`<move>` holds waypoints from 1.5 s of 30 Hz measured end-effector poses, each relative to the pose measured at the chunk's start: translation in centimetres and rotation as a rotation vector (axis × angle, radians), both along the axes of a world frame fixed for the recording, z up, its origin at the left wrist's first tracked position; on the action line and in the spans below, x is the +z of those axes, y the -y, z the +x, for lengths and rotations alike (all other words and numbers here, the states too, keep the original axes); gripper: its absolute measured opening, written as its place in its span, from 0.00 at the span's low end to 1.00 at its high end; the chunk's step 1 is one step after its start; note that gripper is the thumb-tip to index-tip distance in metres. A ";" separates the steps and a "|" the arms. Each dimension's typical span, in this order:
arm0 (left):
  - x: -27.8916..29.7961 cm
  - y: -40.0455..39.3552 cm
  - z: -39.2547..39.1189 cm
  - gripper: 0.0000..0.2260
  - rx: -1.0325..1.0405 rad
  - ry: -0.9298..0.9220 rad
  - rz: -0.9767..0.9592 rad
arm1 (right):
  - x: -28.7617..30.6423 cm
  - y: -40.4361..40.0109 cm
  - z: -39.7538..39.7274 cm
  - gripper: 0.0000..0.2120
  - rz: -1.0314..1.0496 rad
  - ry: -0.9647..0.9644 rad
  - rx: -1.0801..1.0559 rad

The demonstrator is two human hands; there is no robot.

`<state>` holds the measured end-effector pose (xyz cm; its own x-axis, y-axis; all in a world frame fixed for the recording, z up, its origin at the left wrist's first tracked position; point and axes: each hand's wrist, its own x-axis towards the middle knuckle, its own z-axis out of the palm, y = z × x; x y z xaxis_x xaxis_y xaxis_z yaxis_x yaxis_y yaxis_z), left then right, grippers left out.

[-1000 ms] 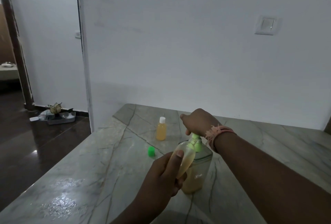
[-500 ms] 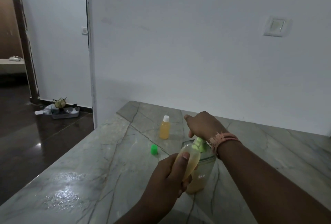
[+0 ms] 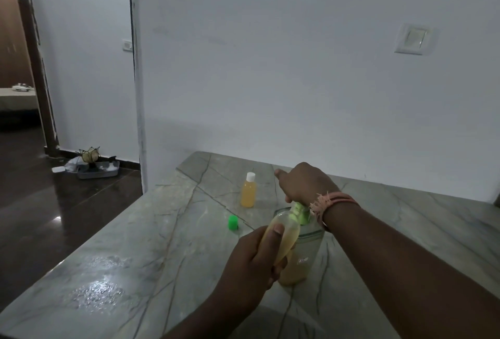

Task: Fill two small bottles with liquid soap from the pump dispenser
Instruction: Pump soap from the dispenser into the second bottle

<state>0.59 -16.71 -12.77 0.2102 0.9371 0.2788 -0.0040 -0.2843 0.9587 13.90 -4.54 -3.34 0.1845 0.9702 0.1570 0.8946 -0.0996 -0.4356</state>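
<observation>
Single head-worn view, forward and down, close over a marble counter against a wall.

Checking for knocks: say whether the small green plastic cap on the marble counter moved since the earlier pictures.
No. The green cap keeps its place left of the white-capped orange bottle; only the camera shifted.

Grey-green veined marble table; far bottle orange with white cap. Loose cap bright green, dispenser pump light green. Held bottle pale yellow; wrist threads pink.
</observation>
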 end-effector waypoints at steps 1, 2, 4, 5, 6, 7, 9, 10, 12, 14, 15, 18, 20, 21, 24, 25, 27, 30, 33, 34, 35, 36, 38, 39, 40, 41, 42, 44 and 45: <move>0.1 0.1 0.0 0.21 -0.009 0.013 -0.001 | 0.2 0.0 0.0 0.28 -0.003 0.017 0.014; 0.2 0.2 -0.1 0.21 -0.018 0.028 0.002 | 0.5 0.0 0.0 0.28 0.004 0.030 0.025; 0.2 0.1 -0.1 0.20 -0.024 0.036 0.012 | 0.6 0.3 0.2 0.28 0.021 0.005 0.031; 0.2 0.0 -0.1 0.20 -0.020 0.027 0.017 | 0.5 0.3 0.3 0.28 0.025 -0.025 0.022; 0.1 -0.1 -0.1 0.20 -0.016 0.014 0.022 | 0.2 0.3 0.4 0.28 0.028 -0.054 0.012; -0.1 -0.2 -0.1 0.20 -0.013 0.002 0.026 | 0.1 0.4 0.3 0.28 0.024 -0.071 0.007; -0.2 -0.2 -0.1 0.21 -0.008 0.002 0.031 | -0.1 0.5 0.2 0.27 0.002 -0.050 0.024; -0.2 -0.2 -0.1 0.21 -0.011 0.003 0.035 | -0.1 0.6 0.2 0.27 -0.004 -0.037 0.037; -0.3 -0.2 -0.2 0.22 -0.020 0.005 0.040 | 0.3 0.8 0.1 0.27 -0.027 -0.037 0.060; -0.3 -0.3 -0.2 0.21 -0.024 0.011 0.040 | 0.8 0.8 0.1 0.28 -0.048 -0.032 0.083; -0.3 -0.3 -0.2 0.21 -0.024 0.011 0.036 | 1.0 0.7 0.1 0.29 -0.052 -0.033 0.087; -0.5 -0.5 -0.1 0.20 -0.016 -0.001 0.032 | 0.7 0.7 0.3 0.29 -0.014 -0.070 0.072; -0.6 -0.7 0.0 0.20 -0.002 -0.007 0.036 | 0.4 0.7 0.2 0.29 0.001 -0.085 0.048; -0.6 -0.7 0.1 0.20 0.006 -0.001 0.036 | 0.3 0.7 0.2 0.28 -0.007 -0.062 0.051; -0.6 -0.5 0.0 0.21 0.000 0.003 0.040 | 0.5 1.0 0.0 0.27 -0.043 -0.034 0.080; -0.6 -0.5 -0.1 0.21 -0.005 0.003 0.043 | 0.6 0.9 0.0 0.28 -0.056 -0.038 0.090; -0.6 -0.4 -0.2 0.21 -0.009 0.012 0.047 | 0.9 1.0 -0.1 0.30 -0.060 -0.008 0.102; -0.6 -0.6 -0.2 0.20 -0.015 0.025 0.037 | 0.8 1.1 0.0 0.31 -0.029 -0.030 0.087; -0.8 -0.7 0.0 0.19 -0.006 0.008 0.035 | 0.5 1.2 0.1 0.32 -0.027 -0.071 0.068; -0.8 -0.7 0.1 0.19 -0.002 0.007 0.030 | 0.4 1.2 0.1 0.31 -0.028 -0.047 0.072; -0.8 -0.6 0.1 0.19 -0.001 0.006 0.023 | 0.4 1.1 -0.1 0.30 -0.026 -0.025 0.074; -0.8 -0.6 0.1 0.20 -0.002 0.005 0.014 | 0.6 1.2 -0.3 0.29 -0.024 -0.005 0.076; -0.6 -0.4 0.0 0.21 -0.001 0.007 0.012 | 1.0 1.1 -0.4 0.29 -0.042 0.032 0.080; -0.5 -0.4 -0.1 0.21 -0.002 0.011 0.019 | 1.3 1.1 -0.4 0.29 -0.057 0.041 0.088; -0.5 -0.3 -0.1 0.21 -0.003 0.017 0.024 | 1.4 1.1 -0.3 0.29 -0.067 0.040 0.095; -0.5 -0.4 -0.1 0.20 -0.003 0.023 0.027 | 1.4 1.1 -0.2 0.30 -0.070 0.027 0.096; -0.5 -0.4 -0.1 0.20 -0.002 0.030 0.027 | 1.3 1.0 0.0 0.30 -0.065 0.004 0.090; -0.6 -0.7 0.0 0.19 -0.002 0.029 0.026 | 0.9 1.0 0.2 0.30 -0.048 -0.033 0.075; -0.7 -0.7 0.1 0.20 0.000 0.024 0.025 | 0.7 1.0 0.0 0.29 -0.045 -0.022 0.066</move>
<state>0.66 -15.99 -13.47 0.2033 0.9296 0.3073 -0.0267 -0.3085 0.9509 13.93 -5.55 -2.64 0.1224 0.9864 0.1098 0.8901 -0.0602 -0.4517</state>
